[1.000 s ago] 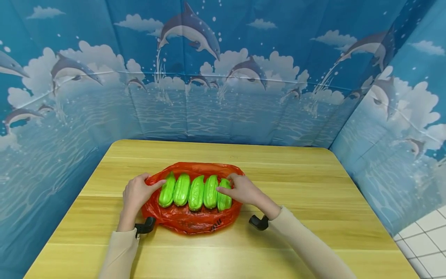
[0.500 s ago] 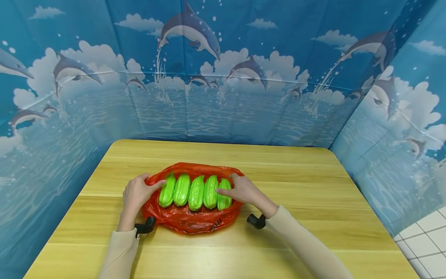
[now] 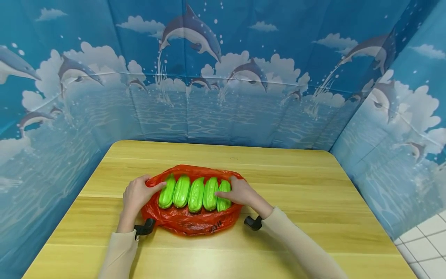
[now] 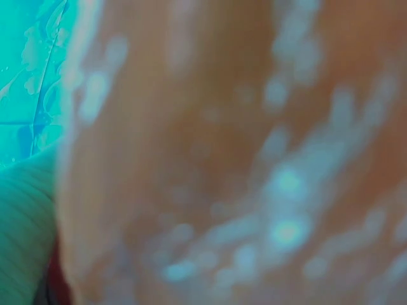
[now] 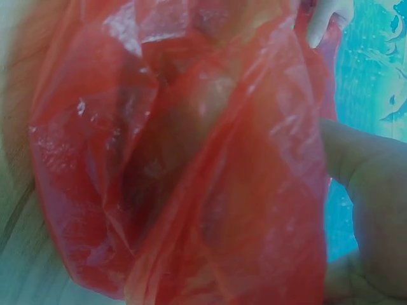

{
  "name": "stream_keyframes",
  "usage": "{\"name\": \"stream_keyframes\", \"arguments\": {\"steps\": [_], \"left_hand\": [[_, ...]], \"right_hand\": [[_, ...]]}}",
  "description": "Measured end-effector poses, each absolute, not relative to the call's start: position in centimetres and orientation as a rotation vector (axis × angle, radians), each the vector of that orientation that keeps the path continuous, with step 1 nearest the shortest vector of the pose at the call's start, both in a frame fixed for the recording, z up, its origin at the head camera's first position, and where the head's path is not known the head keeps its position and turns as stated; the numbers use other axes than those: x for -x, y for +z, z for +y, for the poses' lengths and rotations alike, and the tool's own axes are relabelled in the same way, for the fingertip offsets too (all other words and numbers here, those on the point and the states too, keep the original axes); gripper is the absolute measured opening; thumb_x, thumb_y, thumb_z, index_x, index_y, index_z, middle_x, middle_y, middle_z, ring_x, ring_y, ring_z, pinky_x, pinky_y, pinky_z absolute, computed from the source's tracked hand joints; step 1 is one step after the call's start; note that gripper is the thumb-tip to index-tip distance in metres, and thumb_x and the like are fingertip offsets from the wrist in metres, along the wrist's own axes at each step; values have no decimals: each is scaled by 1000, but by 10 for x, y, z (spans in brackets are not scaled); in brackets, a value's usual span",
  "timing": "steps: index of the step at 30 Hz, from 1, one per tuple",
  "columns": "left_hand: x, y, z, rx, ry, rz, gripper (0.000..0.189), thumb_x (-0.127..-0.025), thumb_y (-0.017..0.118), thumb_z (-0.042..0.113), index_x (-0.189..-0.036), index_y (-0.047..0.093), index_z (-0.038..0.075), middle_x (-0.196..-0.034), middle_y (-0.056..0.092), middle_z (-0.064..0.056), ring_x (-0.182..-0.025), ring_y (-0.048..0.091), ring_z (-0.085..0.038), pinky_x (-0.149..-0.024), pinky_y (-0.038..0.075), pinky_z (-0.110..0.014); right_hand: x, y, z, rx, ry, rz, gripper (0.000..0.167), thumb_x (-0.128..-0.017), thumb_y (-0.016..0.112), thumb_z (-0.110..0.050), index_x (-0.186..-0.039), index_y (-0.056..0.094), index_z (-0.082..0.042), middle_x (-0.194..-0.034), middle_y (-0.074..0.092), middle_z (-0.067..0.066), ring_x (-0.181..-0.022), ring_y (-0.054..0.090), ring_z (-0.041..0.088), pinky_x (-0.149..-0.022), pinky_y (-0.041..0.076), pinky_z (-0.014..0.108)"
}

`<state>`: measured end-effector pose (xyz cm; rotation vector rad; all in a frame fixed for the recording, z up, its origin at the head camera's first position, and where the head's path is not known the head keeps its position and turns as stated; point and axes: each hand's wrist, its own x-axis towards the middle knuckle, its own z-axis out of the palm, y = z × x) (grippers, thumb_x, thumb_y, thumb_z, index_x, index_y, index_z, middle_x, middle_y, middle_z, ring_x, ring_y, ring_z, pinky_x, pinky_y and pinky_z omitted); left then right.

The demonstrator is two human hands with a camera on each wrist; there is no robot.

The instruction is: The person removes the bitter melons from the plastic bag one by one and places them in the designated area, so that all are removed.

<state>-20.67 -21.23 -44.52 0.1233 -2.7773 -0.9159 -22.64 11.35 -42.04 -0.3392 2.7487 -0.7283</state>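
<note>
A red plastic bag (image 3: 188, 228) lies spread with its mouth facing up. Several plump, bright green, ridged fruits or vegetables (image 3: 196, 195) sit side by side in it; their exact kind is unclear. My left hand (image 3: 137, 195) pinches the bag's left rim, thumb inside over the leftmost green piece. At the other end, my right hand (image 3: 241, 192) holds the right rim, its thumb across the rightmost piece. Its fingertips are partly hidden. In the right wrist view the red bag (image 5: 210, 165) fills the middle, beside the right hand (image 5: 381, 197). The left wrist view is mostly blurred.
Under the bag is a light wooden table (image 3: 278, 170). A blue dolphin-print curtain (image 3: 223, 108) hangs behind it and along both sides. Black wrist mounts (image 3: 144, 227) sit at both cuffs. White floor tiles (image 3: 426, 248) show at lower right.
My right hand and forearm have shifted slightly left along the bag's right end. The left hand keeps its place on the rim. The green pieces stay in the same row.
</note>
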Motion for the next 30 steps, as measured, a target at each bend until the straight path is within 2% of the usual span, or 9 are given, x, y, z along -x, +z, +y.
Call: {"name": "stream_keyframes", "arguments": {"steps": [9,15,30], "left_hand": [[207,-446,-213,-119,-933,-2787,50,-77,71,56,-68,48,12,-55,37,0,-50,41,-20,-50,29,-32],[208,-446,-213,-111,-948,-2797,52,-77,69,59,-69,48,12,-55,37,1,-50,40,-19,-49,29,-32],[210,-448,-215,-105,-939,-2790,53,-77,69,60,-68,48,12,-55,37,0,-50,40,-19,-50,30,-32]], "right_hand": [[230,-429,113,317,-739,2734,96,-80,66,-58,-142,32,7,-133,47,26,-115,51,37,-90,43,48],[230,-430,114,322,-772,2713,99,-79,68,-57,-142,29,9,-133,46,27,-113,53,37,-89,44,48],[233,-434,114,302,-755,2712,94,-80,69,-55,-140,34,8,-132,48,25,-115,51,37,-90,43,48]]}}
